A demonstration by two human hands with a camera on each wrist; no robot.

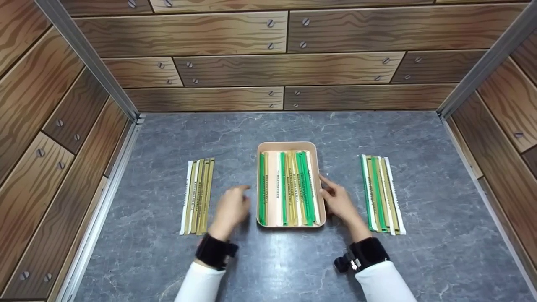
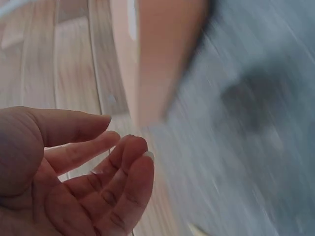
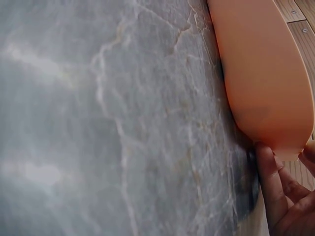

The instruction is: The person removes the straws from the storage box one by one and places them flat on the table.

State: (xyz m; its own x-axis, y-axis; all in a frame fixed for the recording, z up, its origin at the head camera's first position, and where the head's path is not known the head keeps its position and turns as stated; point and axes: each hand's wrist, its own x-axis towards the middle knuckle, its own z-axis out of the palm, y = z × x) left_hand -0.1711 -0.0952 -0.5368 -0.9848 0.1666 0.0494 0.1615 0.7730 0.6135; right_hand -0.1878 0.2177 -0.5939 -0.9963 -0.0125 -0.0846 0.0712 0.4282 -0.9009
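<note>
A shallow peach-coloured tray (image 1: 272, 146) with rounded corners stands at the middle of the table. Slim printed wrapped sticks (image 1: 290, 188) in green, gold and white lie lengthwise in it, with a gap toward the left side. My right hand (image 1: 339, 203) holds the tray's right side; in the right wrist view a fingertip (image 3: 266, 153) is at its lower edge and the thumb at the rim. Beside the left wall, my left hand (image 1: 231, 206) is apart from the tray. Its fingers (image 2: 135, 189) are loosely bent with nothing between them.
Left of the tray lies a row of gold and white wrapped sticks (image 1: 198, 196). To the right is another row of green, gold and white sticks (image 1: 381, 195). Wood-patterned panels (image 1: 235, 69) enclose the grey marbled table (image 1: 260, 268) at the back and sides.
</note>
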